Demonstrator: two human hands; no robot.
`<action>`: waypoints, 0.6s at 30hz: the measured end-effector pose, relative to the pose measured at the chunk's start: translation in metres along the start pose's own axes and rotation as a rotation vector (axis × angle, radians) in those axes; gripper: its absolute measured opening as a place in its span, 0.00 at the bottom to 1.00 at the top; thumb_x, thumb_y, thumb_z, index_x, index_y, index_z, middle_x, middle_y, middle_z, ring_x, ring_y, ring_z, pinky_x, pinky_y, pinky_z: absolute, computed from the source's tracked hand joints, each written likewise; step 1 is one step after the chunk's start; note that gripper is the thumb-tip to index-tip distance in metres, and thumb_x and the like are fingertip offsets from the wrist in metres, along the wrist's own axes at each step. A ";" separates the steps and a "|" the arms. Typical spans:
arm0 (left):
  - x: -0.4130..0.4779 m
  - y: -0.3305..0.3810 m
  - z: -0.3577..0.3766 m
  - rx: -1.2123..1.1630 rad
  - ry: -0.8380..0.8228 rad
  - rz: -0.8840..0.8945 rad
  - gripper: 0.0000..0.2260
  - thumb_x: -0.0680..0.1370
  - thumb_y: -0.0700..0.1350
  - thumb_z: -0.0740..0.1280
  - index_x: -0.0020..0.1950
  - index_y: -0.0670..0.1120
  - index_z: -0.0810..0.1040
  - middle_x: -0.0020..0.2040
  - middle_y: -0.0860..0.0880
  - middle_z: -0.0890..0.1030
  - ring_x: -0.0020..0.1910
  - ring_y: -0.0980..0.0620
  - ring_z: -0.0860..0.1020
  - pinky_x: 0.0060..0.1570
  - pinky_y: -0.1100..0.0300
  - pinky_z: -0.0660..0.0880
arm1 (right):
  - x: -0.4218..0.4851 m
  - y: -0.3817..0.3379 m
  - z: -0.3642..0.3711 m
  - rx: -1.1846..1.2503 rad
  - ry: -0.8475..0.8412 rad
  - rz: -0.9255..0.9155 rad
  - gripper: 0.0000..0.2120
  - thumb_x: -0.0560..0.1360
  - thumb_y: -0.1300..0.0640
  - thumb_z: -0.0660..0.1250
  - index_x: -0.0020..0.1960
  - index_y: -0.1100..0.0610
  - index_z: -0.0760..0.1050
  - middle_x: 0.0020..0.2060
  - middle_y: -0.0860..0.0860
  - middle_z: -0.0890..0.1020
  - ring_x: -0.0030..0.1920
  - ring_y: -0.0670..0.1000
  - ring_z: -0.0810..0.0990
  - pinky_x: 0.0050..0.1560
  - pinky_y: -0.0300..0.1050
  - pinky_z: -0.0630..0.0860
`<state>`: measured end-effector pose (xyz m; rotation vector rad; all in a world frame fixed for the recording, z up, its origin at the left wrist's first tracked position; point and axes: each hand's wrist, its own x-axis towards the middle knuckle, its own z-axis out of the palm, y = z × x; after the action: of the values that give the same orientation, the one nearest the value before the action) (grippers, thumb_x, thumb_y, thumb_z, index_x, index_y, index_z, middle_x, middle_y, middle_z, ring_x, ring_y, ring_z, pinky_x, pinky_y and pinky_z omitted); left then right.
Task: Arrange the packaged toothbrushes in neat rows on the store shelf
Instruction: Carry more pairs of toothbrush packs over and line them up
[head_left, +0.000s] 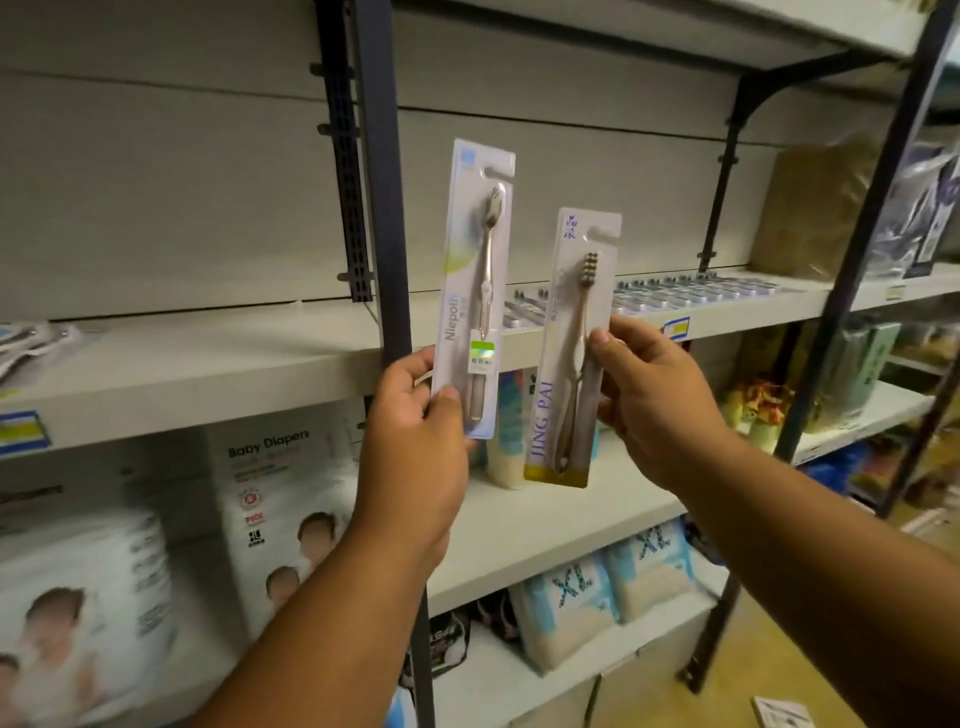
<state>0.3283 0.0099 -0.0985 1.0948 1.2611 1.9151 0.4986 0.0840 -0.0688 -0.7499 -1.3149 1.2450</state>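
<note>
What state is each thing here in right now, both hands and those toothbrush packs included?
Left hand: gripping the Niepoti pack.
Right hand: gripping the Jing Pai pack.
Niepoti pack: held upright, sealed.
Jing Pai pack: held upright, sealed, slightly tilted.
Shelved toothbrush packs: lying flat in rows.
Diaper box: standing, closed.

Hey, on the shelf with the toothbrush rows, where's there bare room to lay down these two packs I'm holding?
The toothbrush rows crowd the shelf from the middle toward the brown package. Bare board shows left of them, between the rows' left end and the dark upright post. Beyond the post, the left bay is mostly bare too.
</note>
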 end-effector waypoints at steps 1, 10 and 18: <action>0.004 -0.003 0.001 -0.008 0.001 -0.006 0.14 0.83 0.40 0.62 0.65 0.56 0.73 0.59 0.55 0.83 0.56 0.55 0.83 0.57 0.48 0.81 | 0.004 0.003 -0.002 -0.001 0.001 0.005 0.11 0.84 0.57 0.61 0.62 0.54 0.80 0.45 0.51 0.86 0.46 0.54 0.86 0.45 0.49 0.84; 0.068 -0.031 0.007 -0.063 0.040 -0.042 0.14 0.83 0.40 0.62 0.62 0.58 0.74 0.52 0.61 0.84 0.52 0.59 0.83 0.57 0.49 0.80 | 0.078 0.018 0.012 -0.107 -0.029 0.003 0.12 0.84 0.56 0.60 0.63 0.54 0.80 0.45 0.52 0.86 0.46 0.54 0.86 0.44 0.48 0.84; 0.123 -0.047 0.026 -0.019 -0.041 0.039 0.19 0.84 0.36 0.59 0.56 0.62 0.76 0.53 0.60 0.85 0.53 0.58 0.84 0.56 0.50 0.80 | 0.149 0.033 0.016 -0.122 0.036 0.002 0.12 0.84 0.57 0.61 0.63 0.59 0.78 0.42 0.52 0.84 0.40 0.50 0.84 0.39 0.44 0.83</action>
<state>0.2928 0.1392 -0.0988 1.1510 1.2057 1.9200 0.4494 0.2287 -0.0541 -0.8558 -1.3708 1.1553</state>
